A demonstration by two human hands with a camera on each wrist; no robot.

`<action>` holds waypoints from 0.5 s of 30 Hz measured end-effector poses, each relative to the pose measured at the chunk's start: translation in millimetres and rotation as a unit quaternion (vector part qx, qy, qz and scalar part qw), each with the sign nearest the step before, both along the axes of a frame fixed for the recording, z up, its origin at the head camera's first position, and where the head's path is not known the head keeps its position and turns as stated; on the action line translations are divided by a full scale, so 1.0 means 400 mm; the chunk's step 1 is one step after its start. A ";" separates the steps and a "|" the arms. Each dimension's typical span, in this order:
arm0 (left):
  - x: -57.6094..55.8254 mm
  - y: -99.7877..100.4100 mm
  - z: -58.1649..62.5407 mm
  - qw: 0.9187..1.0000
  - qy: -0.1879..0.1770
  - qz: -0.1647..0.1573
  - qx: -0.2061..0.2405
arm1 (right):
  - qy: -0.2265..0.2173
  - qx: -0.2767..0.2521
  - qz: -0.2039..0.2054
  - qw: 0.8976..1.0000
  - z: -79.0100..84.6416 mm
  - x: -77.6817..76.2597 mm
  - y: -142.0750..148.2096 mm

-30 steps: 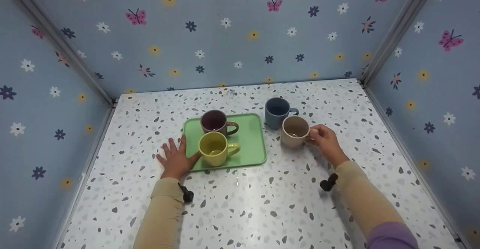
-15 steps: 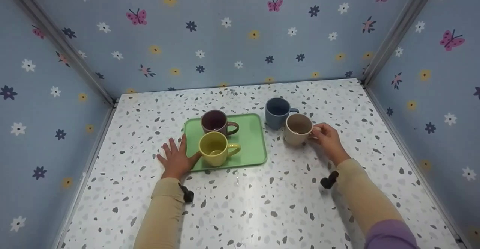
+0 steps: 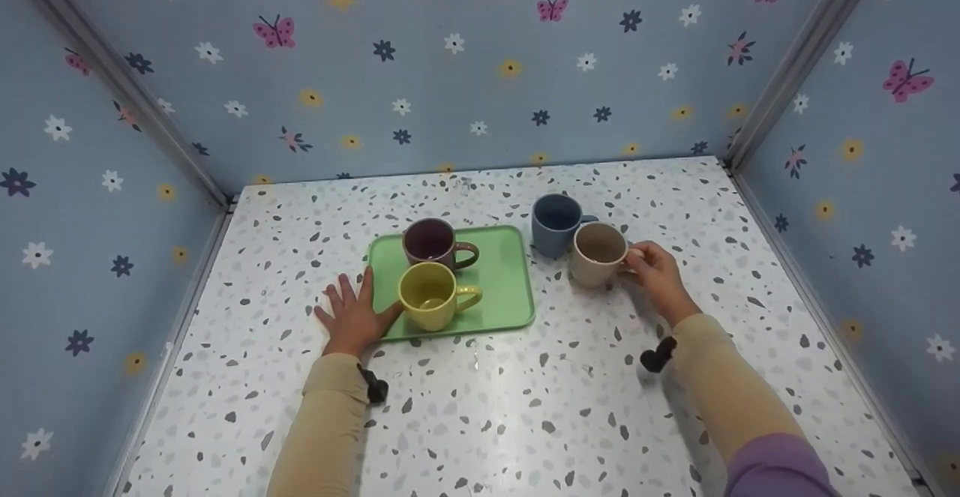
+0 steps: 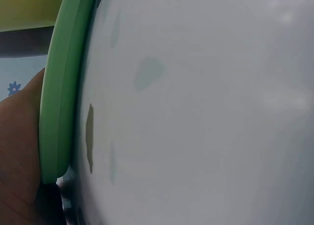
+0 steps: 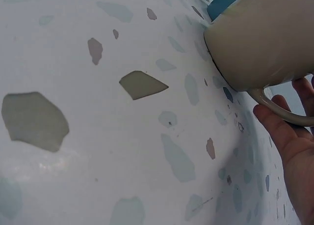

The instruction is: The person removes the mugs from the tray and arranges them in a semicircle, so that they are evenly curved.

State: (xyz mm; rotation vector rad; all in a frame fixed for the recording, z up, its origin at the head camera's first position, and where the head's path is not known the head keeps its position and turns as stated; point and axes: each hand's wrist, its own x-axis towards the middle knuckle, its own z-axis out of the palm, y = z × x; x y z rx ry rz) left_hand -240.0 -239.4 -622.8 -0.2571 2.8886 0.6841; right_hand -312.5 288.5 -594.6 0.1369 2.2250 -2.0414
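My right hand [image 3: 661, 278] pinches the handle of a beige mug [image 3: 596, 263], which stands upright right in front of a blue mug [image 3: 555, 233]. In the right wrist view, fingers curl at the handle under the beige mug [image 5: 265, 43]. With fingers spread, my left hand [image 3: 354, 321] rests at the left front corner of a green tray [image 3: 495, 279]; its thumb reaches over the rim beside a yellow mug [image 3: 426, 306]. Behind the yellow mug, a dark purple mug [image 3: 430, 241] also stands on the tray. The left wrist view shows the tray's rim [image 4: 61, 97] against the hand.
The table [image 3: 510, 414] is white with speckles. A patterned blue wall [image 3: 480, 70] closes off the back, with more panels at the left and right. All the mug handles in view point to the right.
The beige mug has shifted slightly to the right and back with my right hand, closer to the blue mug's handle. My left hand, the tray and the other mugs stay put.
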 end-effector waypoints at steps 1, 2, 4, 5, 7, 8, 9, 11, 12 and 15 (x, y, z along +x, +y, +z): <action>-0.001 -0.001 -0.001 1.000 0.001 -0.001 0.000 | -0.004 0.003 0.000 1.000 0.001 -0.001 -0.001; -0.001 -0.002 -0.003 1.000 0.001 -0.001 -0.001 | -0.007 0.005 -0.001 1.000 0.002 -0.002 -0.002; -0.001 -0.002 -0.003 1.000 0.001 -0.001 0.000 | -0.007 0.004 0.000 1.000 0.004 -0.002 -0.004; -0.001 -0.002 -0.002 1.000 0.000 -0.001 0.000 | -0.006 0.002 0.001 1.000 0.005 -0.002 -0.004; 0.000 -0.001 -0.001 1.000 0.000 -0.001 0.001 | -0.003 -0.004 0.005 1.000 0.007 -0.002 -0.005; 0.001 0.000 0.001 1.000 0.000 -0.002 0.002 | -0.002 -0.008 0.006 1.000 0.008 -0.003 -0.005; 0.001 0.000 0.003 1.000 0.001 -0.004 0.002 | -0.002 -0.011 0.006 1.000 0.009 -0.003 -0.005; 0.002 0.000 0.005 1.000 0.000 -0.004 0.002 | -0.007 -0.016 0.007 1.000 0.011 -0.006 -0.004; 0.002 0.000 0.005 1.000 0.000 -0.005 0.002 | -0.011 -0.014 0.006 1.000 0.012 -0.008 -0.003; 0.002 0.000 0.007 1.000 0.000 -0.005 0.003 | -0.015 -0.015 0.002 1.000 0.011 -0.015 -0.002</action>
